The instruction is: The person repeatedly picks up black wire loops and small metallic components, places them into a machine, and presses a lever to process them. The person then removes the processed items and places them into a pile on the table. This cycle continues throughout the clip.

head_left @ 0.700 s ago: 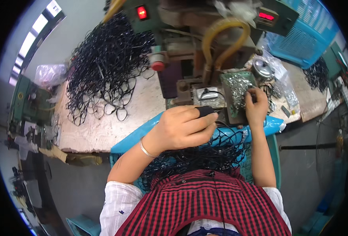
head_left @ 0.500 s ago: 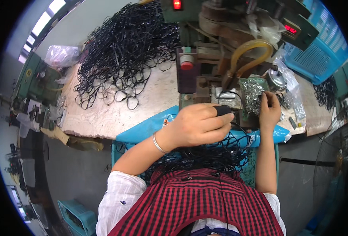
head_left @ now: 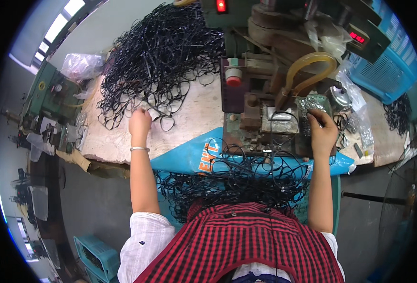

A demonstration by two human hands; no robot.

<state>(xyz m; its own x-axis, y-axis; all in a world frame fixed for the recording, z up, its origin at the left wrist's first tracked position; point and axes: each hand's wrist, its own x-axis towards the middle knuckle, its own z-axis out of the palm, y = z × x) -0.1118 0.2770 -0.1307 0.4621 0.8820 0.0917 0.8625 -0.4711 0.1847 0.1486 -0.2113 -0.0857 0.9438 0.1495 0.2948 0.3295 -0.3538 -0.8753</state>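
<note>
My left hand (head_left: 140, 123) is at the near edge of a big tangled pile of thin black loops (head_left: 156, 56) on the table. Its fingers are curled closed against the loops; whether one is between them is hidden. My right hand (head_left: 323, 133) reaches over a heap of small shiny metal pieces (head_left: 312, 104) beside the press, thumb and fingers pinched together at the heap. What they hold is too small to tell. Between the hands stands the green press (head_left: 252, 123), with a metal block (head_left: 280, 123) and a black loop around it.
More black loops (head_left: 232, 181) hang over a blue plastic sheet (head_left: 185, 153) at the table's front edge, close to my apron. A red button (head_left: 233, 80) and a yellow hose (head_left: 307, 61) are on the press. A blue crate (head_left: 383, 70) stands back right.
My left hand has swung left from in front of the press to the loop pile. My right hand stays at the metal pieces. The view has shifted slightly.
</note>
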